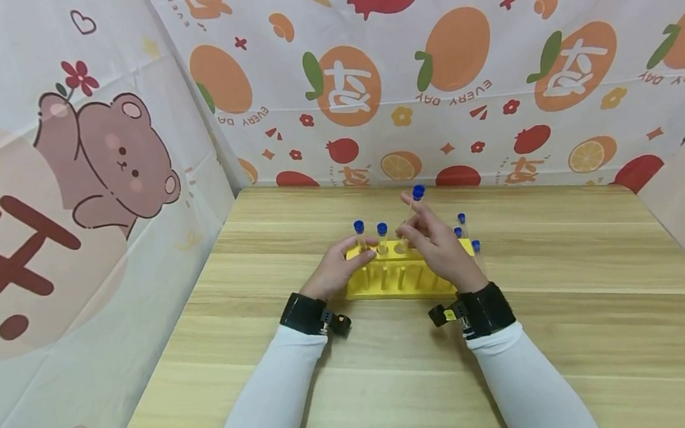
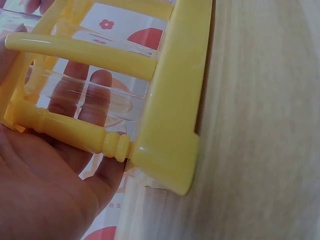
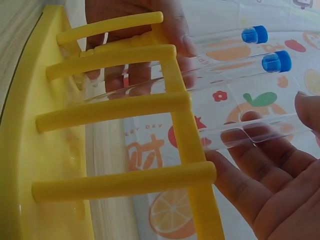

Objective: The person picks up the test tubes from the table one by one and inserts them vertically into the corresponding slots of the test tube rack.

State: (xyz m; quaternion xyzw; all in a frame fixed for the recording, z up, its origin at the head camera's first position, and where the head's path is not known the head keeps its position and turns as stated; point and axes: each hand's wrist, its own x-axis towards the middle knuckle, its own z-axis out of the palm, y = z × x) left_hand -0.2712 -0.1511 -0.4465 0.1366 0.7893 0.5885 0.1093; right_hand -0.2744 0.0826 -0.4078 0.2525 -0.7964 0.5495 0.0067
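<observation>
A yellow test tube rack (image 1: 398,296) stands on the table, and my left hand (image 1: 337,265) grips its left end. In the left wrist view, that hand (image 2: 45,185) wraps round the rack's end post (image 2: 75,131). My right hand (image 1: 443,246) pinches a clear, blue-capped test tube (image 1: 411,216) between thumb and fingers. The tube leans, cap up, with its lower end right at the rack's top plate. In the right wrist view, the held tube (image 3: 250,131) lies across my right fingers (image 3: 237,182). Two capped tubes (image 3: 276,61) sit in the rack near my left hand.
Several more blue-capped tubes (image 1: 476,247) show at the rack's right end, partly hidden by my right hand. The wooden table (image 1: 569,289) extends to a printed fruit-pattern cloth (image 1: 410,147) at the back. Another cloth (image 1: 158,277) hangs along the left side.
</observation>
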